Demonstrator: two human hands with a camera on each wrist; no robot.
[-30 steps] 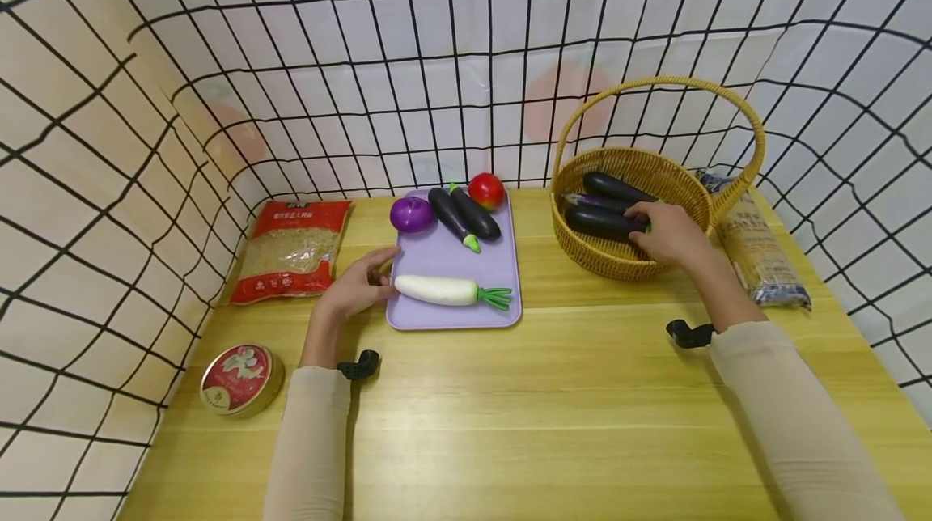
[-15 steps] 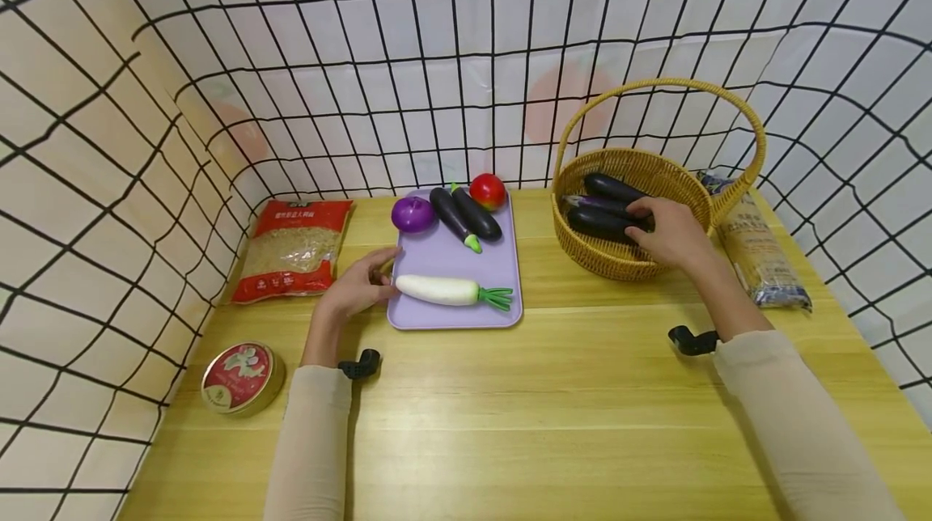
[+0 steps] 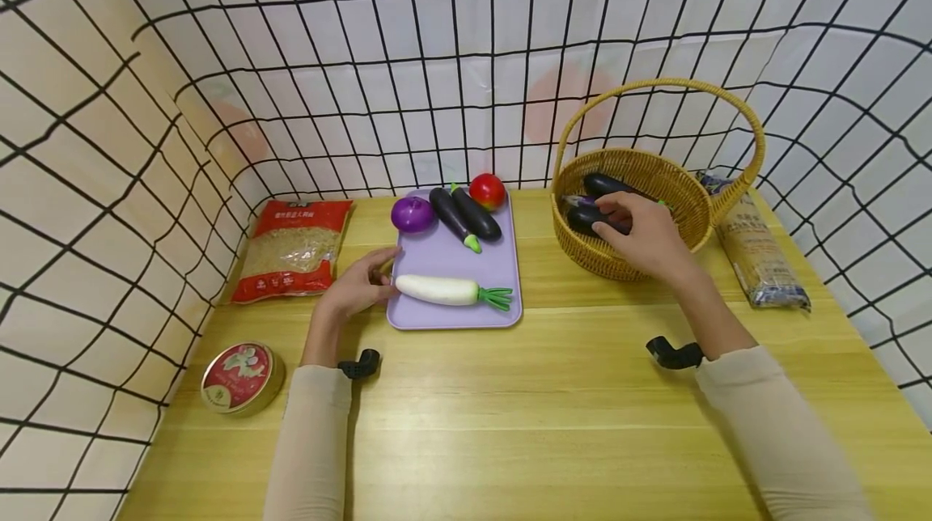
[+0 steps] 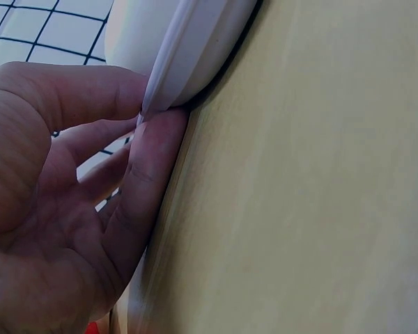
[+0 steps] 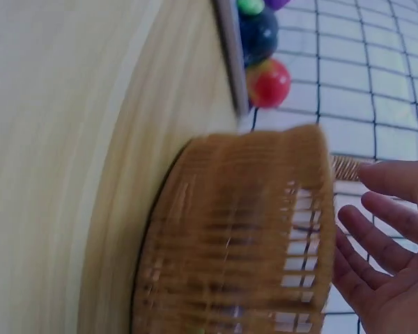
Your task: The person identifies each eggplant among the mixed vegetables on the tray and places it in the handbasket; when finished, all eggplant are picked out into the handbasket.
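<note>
My left hand (image 3: 354, 288) pinches the left rim of a lilac tray (image 3: 459, 256); in the left wrist view the thumb lies over the rim and a finger is under it. On the tray lie a white radish (image 3: 437, 290) with green leaves, a purple onion (image 3: 412, 215), two eggplants (image 3: 475, 213) and a red round fruit or vegetable (image 3: 487, 192). My right hand (image 3: 644, 236) hovers over a wicker basket (image 5: 223, 229), its relaxed fingers holding nothing. Inside the basket are several dark eggplants (image 3: 606, 184), partly hidden by that hand.
Left of the tray lies a red bag of pasta (image 3: 293, 250), with a round tin (image 3: 242, 379) nearer the front. Another long packet (image 3: 762, 250) lies right of the basket. The basket's tall handle (image 3: 662, 82) arches above it. Black-lined grid cloth surrounds the table.
My right hand has lifted off the eggplants in the basket and shifted left and slightly toward me. The left hand and the tray stay put.
</note>
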